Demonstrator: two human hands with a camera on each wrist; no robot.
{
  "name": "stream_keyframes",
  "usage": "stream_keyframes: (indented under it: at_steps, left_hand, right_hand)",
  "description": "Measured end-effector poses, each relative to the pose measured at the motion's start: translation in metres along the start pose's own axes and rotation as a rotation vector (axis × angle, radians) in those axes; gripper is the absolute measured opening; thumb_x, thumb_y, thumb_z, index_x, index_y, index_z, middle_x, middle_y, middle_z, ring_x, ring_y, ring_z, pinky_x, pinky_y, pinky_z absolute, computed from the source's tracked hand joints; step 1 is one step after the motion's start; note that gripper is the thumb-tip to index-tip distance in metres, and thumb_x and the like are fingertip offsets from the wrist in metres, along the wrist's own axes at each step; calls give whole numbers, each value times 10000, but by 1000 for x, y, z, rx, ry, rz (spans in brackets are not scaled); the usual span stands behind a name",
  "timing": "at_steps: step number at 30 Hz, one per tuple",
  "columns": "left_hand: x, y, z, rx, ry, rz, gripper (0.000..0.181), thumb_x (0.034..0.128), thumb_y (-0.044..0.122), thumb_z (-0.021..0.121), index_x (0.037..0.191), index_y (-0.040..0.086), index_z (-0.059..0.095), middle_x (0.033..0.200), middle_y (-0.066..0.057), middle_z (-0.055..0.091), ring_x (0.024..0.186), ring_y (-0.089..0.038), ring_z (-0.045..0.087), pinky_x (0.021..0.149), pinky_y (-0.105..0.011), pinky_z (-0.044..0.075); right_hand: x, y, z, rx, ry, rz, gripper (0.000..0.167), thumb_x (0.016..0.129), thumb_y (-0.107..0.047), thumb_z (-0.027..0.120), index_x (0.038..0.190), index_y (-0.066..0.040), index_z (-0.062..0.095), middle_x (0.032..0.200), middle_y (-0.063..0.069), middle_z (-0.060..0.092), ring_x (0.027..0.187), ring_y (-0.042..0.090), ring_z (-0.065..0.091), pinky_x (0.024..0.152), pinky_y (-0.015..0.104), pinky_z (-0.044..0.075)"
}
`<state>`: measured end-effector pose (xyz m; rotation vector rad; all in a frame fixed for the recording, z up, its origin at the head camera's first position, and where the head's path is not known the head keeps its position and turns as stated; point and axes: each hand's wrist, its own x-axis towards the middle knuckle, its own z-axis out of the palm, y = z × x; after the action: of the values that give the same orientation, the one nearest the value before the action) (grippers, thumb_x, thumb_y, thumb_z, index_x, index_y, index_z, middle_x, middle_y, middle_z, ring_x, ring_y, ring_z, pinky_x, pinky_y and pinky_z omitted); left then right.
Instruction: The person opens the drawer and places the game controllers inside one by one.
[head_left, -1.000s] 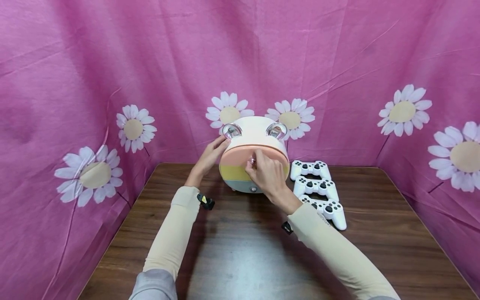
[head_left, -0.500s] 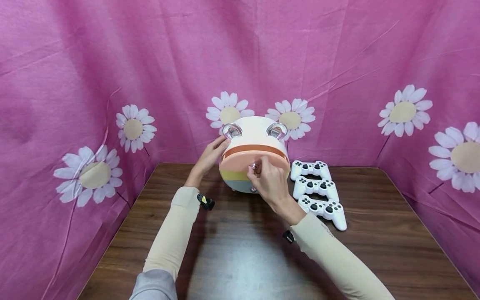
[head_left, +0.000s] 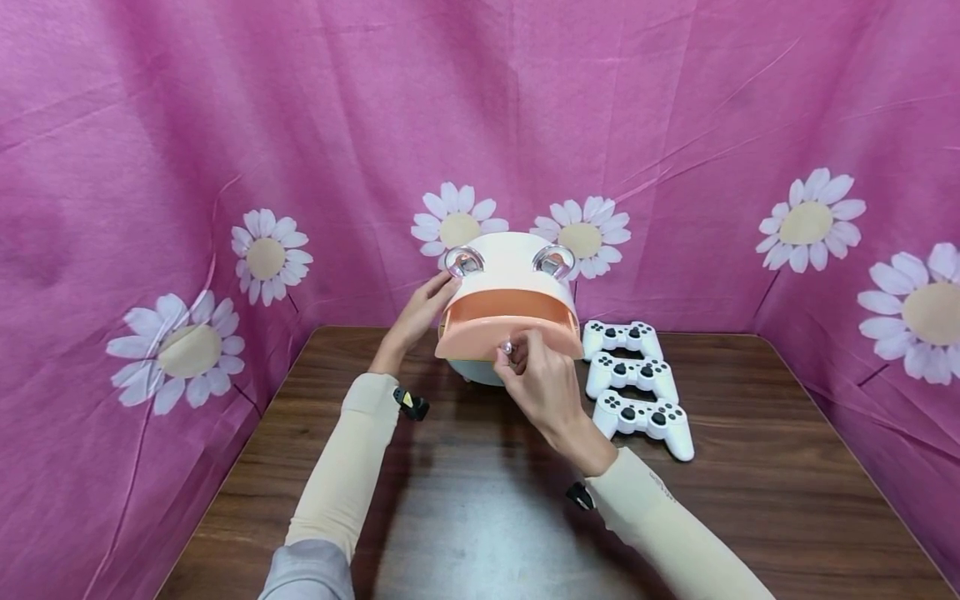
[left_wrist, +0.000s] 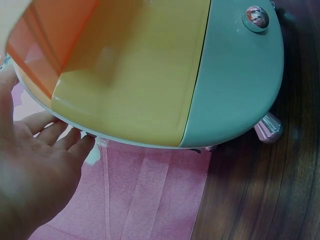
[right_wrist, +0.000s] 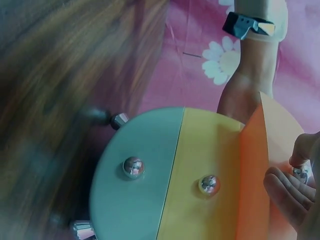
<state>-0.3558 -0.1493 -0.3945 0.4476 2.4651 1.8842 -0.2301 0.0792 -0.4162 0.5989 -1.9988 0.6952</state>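
A rounded white drawer box [head_left: 510,258] with two silver ring-shaped ears stands at the back of the table. Its top orange drawer [head_left: 480,333] is pulled partly out. My right hand [head_left: 546,383] pinches that drawer's shiny round knob [head_left: 506,347] between thumb and fingers. With straight fingers, my left hand [head_left: 422,315] rests against the box's left side; the left wrist view shows this hand [left_wrist: 40,170] along the rim. The yellow drawer [right_wrist: 205,155] and green drawer [right_wrist: 135,195] below stay pushed in, each with a silver knob.
Several white game controllers [head_left: 632,377] lie in a column right of the box, close to my right forearm. The brown wooden table [head_left: 465,517] extends toward me. A pink curtain with daisies [head_left: 375,125] hangs behind and at both sides.
The orange drawer has gone from closed to partly out, drawn toward me by my right hand on its knob. My left hand has stayed in place.
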Motion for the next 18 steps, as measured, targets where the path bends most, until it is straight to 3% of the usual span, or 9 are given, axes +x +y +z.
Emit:
stream_keyframes:
  at_steps: [11, 18]
  left_hand:
    - [-1, 0, -3, 72, -14, -50, 799, 1050, 619, 534, 1669, 139, 376, 1722, -103, 385, 1600, -276, 345, 1337, -470, 310]
    - [-1, 0, -4, 66, -10, -30, 745, 1055, 602, 544, 1645, 162, 431, 1699, -79, 431, 1583, -255, 382, 1335, -451, 317]
  right_hand:
    - [-12, -13, -12, 32, 22, -12, 218, 865, -117, 772, 1010, -7, 651, 698, 1, 715, 555, 94, 664, 443, 284, 535]
    - [-18, -23, -21, 80, 18, -7, 186, 876, -129, 757, 997, -25, 661, 716, -11, 730, 572, 78, 677, 465, 254, 554]
